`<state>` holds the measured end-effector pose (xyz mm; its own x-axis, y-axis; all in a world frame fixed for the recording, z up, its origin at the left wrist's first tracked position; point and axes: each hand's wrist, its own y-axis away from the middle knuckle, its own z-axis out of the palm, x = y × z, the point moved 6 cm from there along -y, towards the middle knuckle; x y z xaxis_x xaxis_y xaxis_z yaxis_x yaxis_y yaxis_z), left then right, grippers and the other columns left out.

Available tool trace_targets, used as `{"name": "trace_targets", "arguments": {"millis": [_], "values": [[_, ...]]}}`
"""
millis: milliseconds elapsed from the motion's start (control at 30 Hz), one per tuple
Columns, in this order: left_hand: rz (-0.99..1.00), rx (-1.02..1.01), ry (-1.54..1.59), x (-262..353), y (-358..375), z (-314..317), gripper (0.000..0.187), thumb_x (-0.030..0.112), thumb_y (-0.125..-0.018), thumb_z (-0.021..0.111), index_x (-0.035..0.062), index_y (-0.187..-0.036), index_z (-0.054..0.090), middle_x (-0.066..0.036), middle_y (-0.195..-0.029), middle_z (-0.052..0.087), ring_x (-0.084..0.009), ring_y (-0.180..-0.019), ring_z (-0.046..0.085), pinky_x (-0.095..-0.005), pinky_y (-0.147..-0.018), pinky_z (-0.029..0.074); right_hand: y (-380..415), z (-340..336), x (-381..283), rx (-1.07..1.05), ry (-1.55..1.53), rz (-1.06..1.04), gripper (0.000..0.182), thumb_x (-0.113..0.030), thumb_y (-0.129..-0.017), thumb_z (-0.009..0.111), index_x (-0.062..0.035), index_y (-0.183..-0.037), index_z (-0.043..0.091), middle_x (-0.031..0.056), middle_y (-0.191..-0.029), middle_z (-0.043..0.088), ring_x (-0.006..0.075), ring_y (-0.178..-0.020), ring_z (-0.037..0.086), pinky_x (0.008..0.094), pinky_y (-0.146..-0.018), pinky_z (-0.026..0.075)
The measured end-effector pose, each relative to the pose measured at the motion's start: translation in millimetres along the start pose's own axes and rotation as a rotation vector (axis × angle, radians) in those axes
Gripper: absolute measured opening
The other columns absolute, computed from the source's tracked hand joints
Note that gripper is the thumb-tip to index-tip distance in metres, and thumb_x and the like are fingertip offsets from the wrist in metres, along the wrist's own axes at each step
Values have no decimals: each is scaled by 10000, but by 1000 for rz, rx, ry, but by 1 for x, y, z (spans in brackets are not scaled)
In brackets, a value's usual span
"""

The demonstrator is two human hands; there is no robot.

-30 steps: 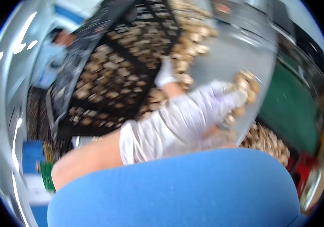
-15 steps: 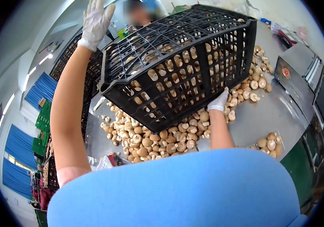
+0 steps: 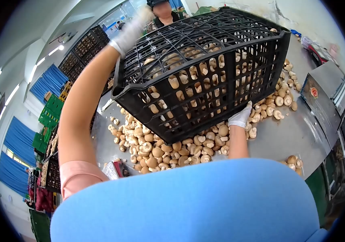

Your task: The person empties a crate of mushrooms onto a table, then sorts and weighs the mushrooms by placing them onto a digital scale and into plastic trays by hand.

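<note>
A big black plastic crate [image 3: 198, 97], tilted with a lattice face upward, stands over a heap of mushrooms [image 3: 160, 151] on the metal table. More mushrooms show through its slots. My right hand [image 3: 241, 117], in a white glove, grips the crate's lower edge on the near side, with some fingers hidden beneath it. Raised above the crate's far left corner is my gloved left hand [image 3: 134, 30]; motion smears its fingers.
Behind the crate stands a person [image 3: 162, 18] in a dark cap. Grey metal equipment [image 3: 321, 92] sits at the table's right, near a small group of mushrooms [image 3: 292, 162]. Stacked black crates [image 3: 85, 50] and green crates [image 3: 51, 111] line the left.
My left hand, spread and raised before, has swung right and down over the crate's top. The right hand stays at the lower edge. Crate and table appear shifted slightly right in view.
</note>
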<state>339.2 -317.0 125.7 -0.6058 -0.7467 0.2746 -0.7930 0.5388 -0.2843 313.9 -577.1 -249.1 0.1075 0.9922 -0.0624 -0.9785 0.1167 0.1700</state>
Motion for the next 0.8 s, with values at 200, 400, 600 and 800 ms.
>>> {"name": "trace_targets", "arguments": {"millis": [200, 400, 600, 800], "values": [[-27, -74, -554, 11, 23, 46, 657, 531, -1046, 297, 109, -1548, 264, -182, -1597, 227, -329, -1492, 173, -393, -1217, 163, 6, -1, 1, 23, 65, 15, 598, -489, -1028, 288, -127, -1491, 400, 74, -1526, 412, 303, -1355, 418, 464, -1156, 304], [-37, 216, -271, 34, 47, -12, 785, 577, -982, 455, -7, -1490, 326, -237, -1498, 400, -335, -1410, 362, -383, -1165, 291, -9, -10, 1, -37, 34, 24, 613, -493, -1023, 300, -129, -1512, 363, 75, -1556, 366, 296, -1396, 373, 476, -1171, 278], [-459, 292, 433, 27, 139, 13, 604, 149, -896, 627, -19, -1423, 387, -151, -1260, 567, -220, -1111, 598, -325, -964, 492, -16, -18, 5, 0, 30, 7, 591, -491, -969, 420, -110, -1414, 495, 80, -1446, 501, 303, -1311, 455, 473, -1148, 311], [-538, 331, 960, 4, 161, 28, 514, -1, -857, 502, -2, -1366, 434, -92, -1087, 613, -168, -867, 659, -299, -772, 602, 17, 19, -2, 98, 31, 9, 586, -478, -1028, 336, -80, -1439, 463, 101, -1469, 481, 305, -1298, 487, 453, -1117, 373]]}}
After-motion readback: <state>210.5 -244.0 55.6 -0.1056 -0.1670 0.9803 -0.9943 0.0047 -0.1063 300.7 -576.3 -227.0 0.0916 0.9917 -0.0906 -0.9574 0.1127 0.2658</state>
